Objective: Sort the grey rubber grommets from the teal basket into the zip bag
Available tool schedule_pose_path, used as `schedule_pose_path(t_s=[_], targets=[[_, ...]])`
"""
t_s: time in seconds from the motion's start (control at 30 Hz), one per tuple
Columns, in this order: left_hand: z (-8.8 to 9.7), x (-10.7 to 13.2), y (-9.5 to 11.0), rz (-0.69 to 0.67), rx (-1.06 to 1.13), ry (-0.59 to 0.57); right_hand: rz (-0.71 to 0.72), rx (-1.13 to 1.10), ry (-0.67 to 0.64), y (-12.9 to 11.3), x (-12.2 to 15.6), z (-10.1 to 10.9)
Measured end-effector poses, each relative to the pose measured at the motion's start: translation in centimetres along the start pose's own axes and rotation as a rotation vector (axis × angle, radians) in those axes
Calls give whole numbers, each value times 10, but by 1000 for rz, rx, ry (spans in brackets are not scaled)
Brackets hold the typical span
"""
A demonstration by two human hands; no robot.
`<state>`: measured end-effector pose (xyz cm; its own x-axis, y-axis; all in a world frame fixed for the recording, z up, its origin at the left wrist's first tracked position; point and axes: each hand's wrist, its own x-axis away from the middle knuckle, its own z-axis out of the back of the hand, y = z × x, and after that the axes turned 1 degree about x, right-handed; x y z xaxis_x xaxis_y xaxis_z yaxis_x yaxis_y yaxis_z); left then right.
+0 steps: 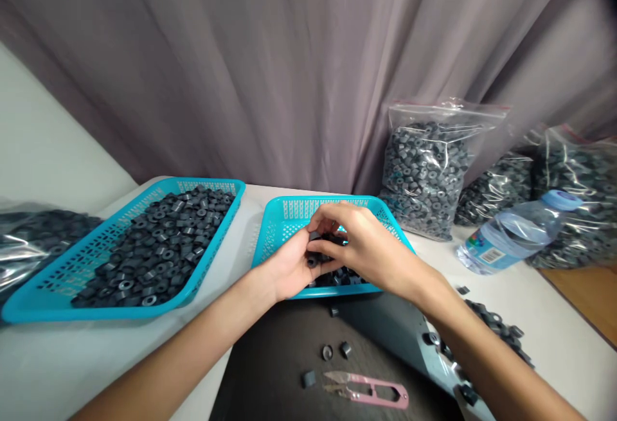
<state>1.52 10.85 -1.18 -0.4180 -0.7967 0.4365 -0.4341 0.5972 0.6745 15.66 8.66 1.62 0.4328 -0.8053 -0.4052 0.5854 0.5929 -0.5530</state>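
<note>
Over the right-hand turquoise basket (318,292), my two hands meet. My left hand (292,265) is cupped palm up, with several small dark grey ring-shaped plastic parts (313,258) in it. Above the palm, my right hand (371,244) has its thumb and fingers curled in a pinch on these parts; its fingers partly hide them. More dark rings (343,277) lie in the basket underneath. On the dark surface near me are pink thread snips (376,390), with a few loose rings (346,349) beside them.
A larger turquoise basket (180,300) full of dark rings stands at left, beside a plastic bag (29,241) of parts. At right are a filled zip bag (427,177), more bags (585,196), a water bottle (515,231) and a scattered pile of rings (496,324). A curtain (270,74) hangs behind.
</note>
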Motion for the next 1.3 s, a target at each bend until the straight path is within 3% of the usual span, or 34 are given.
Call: schedule_pose_path(t_s=[0.2, 0.33, 0.4, 0.47, 0.57, 0.83, 1.1, 1.2, 1.3], targets=[[-4, 2, -3, 35, 148, 19, 26, -43, 24, 5, 0, 22], [-4, 3, 1, 126, 178, -54, -68, 29, 114, 30, -1, 38], [-3, 2, 4, 146, 185, -80, -225, 189, 5, 48, 2, 38], [-1, 1, 6, 152, 185, -92, -412, 314, -244, 63, 6, 33], [-1, -1, 8, 169, 171, -89, -526, 319, -471, 76, 11, 24], [-6, -1, 14, 194, 132, -12, -483, 167, -539, 86, 6, 12], [-1, 5, 16, 79, 29, 3, -446, 120, -497, 94, -3, 14], [-18, 2, 31, -69, -257, 5, -459, 124, -552, 91, -5, 20], [-60, -18, 65, -248, -518, -38, -480, 130, -632, 87, -8, 24]])
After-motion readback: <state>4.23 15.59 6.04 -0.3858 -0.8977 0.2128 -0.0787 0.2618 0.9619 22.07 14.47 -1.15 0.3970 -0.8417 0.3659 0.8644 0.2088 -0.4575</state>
